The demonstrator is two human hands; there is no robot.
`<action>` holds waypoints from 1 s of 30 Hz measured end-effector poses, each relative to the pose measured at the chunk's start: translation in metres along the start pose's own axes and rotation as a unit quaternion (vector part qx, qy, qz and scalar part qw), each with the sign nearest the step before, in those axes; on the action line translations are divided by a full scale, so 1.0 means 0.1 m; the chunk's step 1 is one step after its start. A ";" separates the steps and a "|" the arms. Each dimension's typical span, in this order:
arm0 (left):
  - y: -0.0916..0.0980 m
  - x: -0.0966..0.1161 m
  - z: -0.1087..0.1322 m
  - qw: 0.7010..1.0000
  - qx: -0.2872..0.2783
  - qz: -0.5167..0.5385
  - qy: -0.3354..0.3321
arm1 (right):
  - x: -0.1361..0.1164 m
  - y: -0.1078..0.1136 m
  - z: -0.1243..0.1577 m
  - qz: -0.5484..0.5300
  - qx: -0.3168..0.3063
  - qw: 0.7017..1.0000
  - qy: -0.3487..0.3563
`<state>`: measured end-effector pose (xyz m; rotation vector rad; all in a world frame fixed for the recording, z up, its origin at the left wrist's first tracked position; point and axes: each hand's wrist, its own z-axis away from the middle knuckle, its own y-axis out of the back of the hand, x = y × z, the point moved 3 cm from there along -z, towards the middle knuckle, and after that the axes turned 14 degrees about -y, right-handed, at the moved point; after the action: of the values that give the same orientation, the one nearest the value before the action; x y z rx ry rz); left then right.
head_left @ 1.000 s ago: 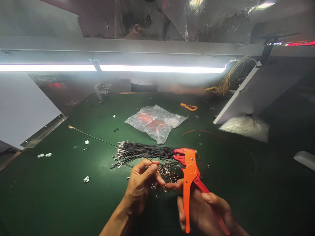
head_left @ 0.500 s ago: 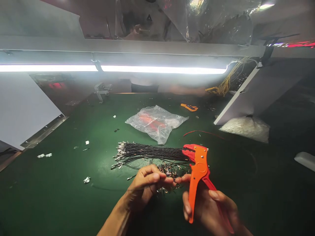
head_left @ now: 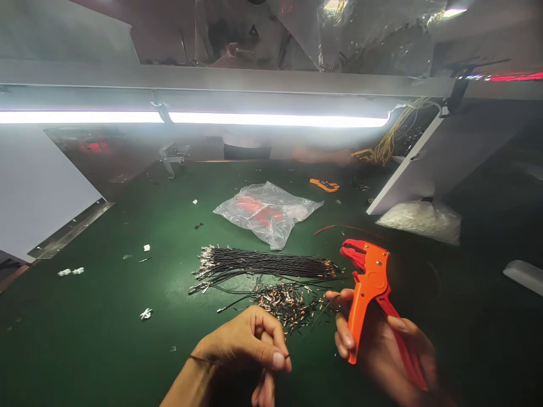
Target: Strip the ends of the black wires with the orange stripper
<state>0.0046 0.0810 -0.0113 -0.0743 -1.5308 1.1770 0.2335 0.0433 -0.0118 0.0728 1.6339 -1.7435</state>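
Observation:
My right hand (head_left: 382, 353) grips an orange and red wire stripper (head_left: 368, 282) by its handles, jaws pointing up and left. My left hand (head_left: 248, 347) pinches a thin black wire (head_left: 199, 358) between thumb and forefinger near the bottom edge. Just beyond both hands a bundle of black wires with metal terminals (head_left: 258, 263) lies across the green mat (head_left: 106, 316). A heap of short stripped wire bits (head_left: 288, 299) sits between the bundle and my hands.
A clear plastic bag with red parts (head_left: 267, 212) lies behind the bundle. A second orange tool (head_left: 324, 185), a red wire (head_left: 348, 228) and a bag of white pieces (head_left: 419, 219) lie farther back right. White scraps (head_left: 70, 272) dot the left. Another person's arm rests at the far edge.
My right hand moved the stripper right, away from the bundle. My left hand pulled back toward me and down, holding a wire. The long wire on the left is gone from the mat.

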 end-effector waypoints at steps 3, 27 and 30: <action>0.01 -0.01 0.05 1.000 -0.009 -0.017 0.021 | -0.07 0.03 0.03 -0.021 0.021 0.999 0.014; 0.00 0.12 -0.30 0.901 0.327 -0.052 -0.281 | 0.68 -0.14 -0.14 0.014 -0.162 0.970 -0.182; 0.06 0.14 -0.30 0.892 0.332 -0.059 -0.301 | 0.69 -0.10 -0.10 0.006 -0.159 0.965 -0.208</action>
<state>0.0194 0.1108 -0.0095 0.9058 -1.5224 1.6553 0.1732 0.0197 -0.0399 -0.4070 1.5630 -1.3509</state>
